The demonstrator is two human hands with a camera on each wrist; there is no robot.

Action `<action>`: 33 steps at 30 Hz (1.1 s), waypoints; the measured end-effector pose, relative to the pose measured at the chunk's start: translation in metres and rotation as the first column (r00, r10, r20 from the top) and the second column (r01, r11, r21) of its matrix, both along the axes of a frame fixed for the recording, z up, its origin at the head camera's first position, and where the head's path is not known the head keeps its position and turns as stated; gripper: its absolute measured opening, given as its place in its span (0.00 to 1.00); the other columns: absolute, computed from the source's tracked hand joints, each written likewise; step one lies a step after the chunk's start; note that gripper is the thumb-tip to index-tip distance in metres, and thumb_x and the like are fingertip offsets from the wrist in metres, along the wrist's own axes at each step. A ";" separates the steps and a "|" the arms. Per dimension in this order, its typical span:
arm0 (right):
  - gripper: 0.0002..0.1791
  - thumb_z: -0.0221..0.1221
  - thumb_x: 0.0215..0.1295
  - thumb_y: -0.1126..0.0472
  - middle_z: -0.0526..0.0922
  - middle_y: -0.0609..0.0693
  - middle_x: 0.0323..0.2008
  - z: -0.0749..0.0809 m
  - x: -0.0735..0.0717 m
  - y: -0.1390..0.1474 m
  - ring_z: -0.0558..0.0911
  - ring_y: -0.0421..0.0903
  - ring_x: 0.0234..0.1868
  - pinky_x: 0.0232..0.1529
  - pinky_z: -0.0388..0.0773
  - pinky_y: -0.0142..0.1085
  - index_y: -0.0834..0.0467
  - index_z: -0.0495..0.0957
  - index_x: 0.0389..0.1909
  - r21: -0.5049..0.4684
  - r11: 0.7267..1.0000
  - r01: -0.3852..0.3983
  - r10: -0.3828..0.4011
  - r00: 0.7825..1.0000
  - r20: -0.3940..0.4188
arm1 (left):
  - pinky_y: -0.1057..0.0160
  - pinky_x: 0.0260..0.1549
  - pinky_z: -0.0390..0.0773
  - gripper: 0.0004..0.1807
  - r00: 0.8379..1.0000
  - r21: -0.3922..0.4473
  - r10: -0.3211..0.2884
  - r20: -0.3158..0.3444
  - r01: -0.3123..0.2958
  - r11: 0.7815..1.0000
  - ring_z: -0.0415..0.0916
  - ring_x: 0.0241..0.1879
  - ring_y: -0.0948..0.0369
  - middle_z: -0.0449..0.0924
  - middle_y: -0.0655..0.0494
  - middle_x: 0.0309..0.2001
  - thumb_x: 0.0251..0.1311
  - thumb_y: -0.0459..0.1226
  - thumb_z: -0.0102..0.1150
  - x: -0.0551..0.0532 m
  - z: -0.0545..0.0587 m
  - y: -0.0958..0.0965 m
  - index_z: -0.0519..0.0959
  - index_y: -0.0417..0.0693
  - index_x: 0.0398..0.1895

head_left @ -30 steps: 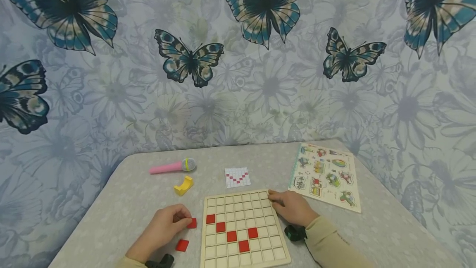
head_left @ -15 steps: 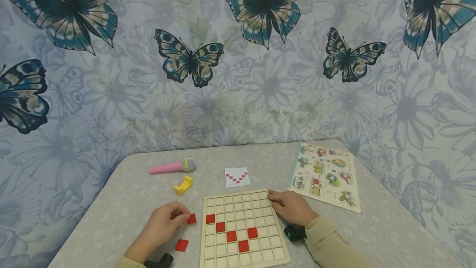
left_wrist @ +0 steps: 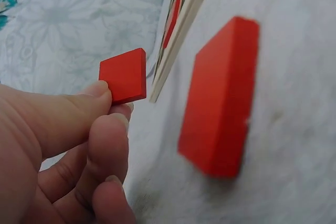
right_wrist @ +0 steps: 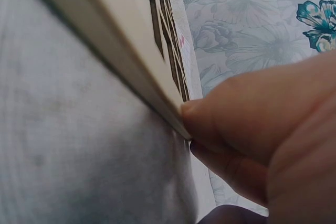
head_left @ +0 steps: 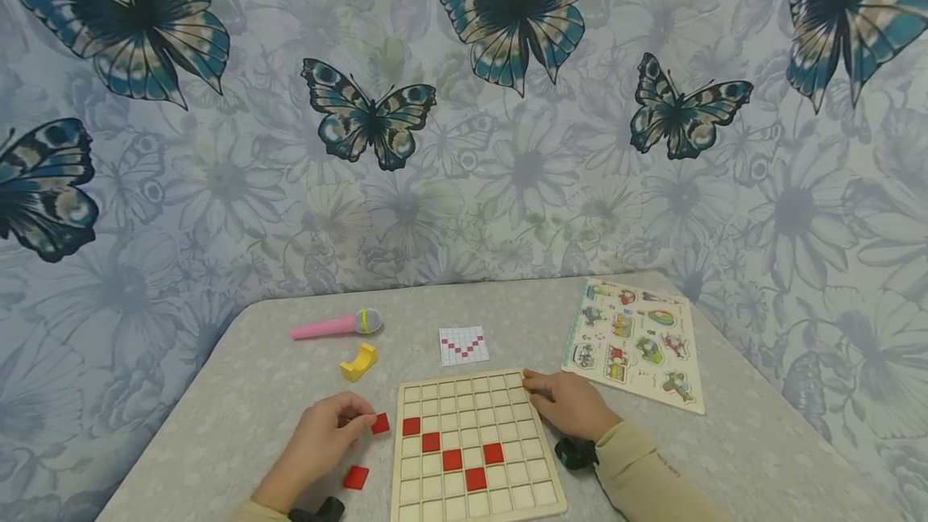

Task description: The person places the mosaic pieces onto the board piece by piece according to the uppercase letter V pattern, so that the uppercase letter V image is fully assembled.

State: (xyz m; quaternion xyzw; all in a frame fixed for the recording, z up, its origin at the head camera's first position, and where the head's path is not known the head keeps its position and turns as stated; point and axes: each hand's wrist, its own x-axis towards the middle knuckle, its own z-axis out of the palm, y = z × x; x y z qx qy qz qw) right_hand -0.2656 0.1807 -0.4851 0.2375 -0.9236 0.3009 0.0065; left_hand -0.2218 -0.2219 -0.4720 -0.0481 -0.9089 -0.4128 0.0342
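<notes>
My left hand (head_left: pixel 326 435) pinches a red square tile (left_wrist: pixel 124 76) by one corner between thumb and fingers, just left of the wooden grid board (head_left: pixel 435 399). Below that hand another red tile (head_left: pixel 356 478) lies on the table; it looms large in the left wrist view. Several red tiles sit in the board's cells, running down in a diagonal from the left, with one (head_left: pixel 493 453) stepping up to the right. My right hand (head_left: pixel 575 405) holds the board's far right corner, thumb at its rim in the right wrist view.
Behind the board lies a small card (head_left: pixel 464 346) with a red V pattern on a grid. A pink toy microphone (head_left: pixel 326 328) and a yellow curved block (head_left: pixel 358 362) lie at the back left. A picture puzzle board (head_left: pixel 634 345) lies at the right.
The left hand has raised the red tile slightly and carried it a little toward the board. The right hand stays at the corner.
</notes>
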 end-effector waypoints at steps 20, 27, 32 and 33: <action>0.18 0.59 0.75 0.59 0.78 0.52 0.68 0.003 0.001 -0.002 0.82 0.47 0.25 0.29 0.70 0.34 0.57 0.81 0.63 0.002 1.000 -0.009 0.009 1.000 -0.002 | 0.64 0.32 0.77 0.06 0.983 0.092 -0.182 0.022 0.179 0.980 0.79 0.35 0.63 0.86 0.63 0.31 0.62 0.44 0.72 0.007 0.007 0.047 0.87 0.54 0.33; 0.19 0.59 0.75 0.59 0.78 0.52 0.68 0.000 0.000 -0.001 0.84 0.47 0.26 0.28 0.74 0.35 0.56 0.81 0.63 0.011 1.000 -0.023 0.023 1.000 -0.019 | 0.62 0.29 0.77 0.06 0.968 0.140 -0.245 0.057 0.236 0.962 0.78 0.32 0.62 0.84 0.62 0.31 0.62 0.43 0.72 0.010 0.013 0.084 0.86 0.52 0.32; 0.19 0.60 0.75 0.59 0.77 0.54 0.68 0.000 0.000 0.002 0.77 0.36 0.20 0.25 0.68 0.34 0.58 0.81 0.63 -0.006 1.000 -0.027 0.027 1.000 -0.015 | 0.62 0.28 0.77 0.05 0.960 0.111 -0.277 0.040 0.272 0.956 0.77 0.29 0.63 0.83 0.63 0.30 0.63 0.42 0.71 0.005 0.020 0.113 0.85 0.54 0.32; 0.19 0.60 0.75 0.59 0.77 0.55 0.68 0.001 0.000 0.003 0.78 0.35 0.21 0.26 0.68 0.34 0.59 0.81 0.63 -0.014 1.000 -0.027 0.027 1.000 -0.015 | 0.63 0.28 0.77 0.04 0.961 0.097 -0.275 0.030 0.271 0.958 0.77 0.29 0.64 0.83 0.64 0.30 0.63 0.42 0.71 0.004 0.020 0.118 0.85 0.55 0.31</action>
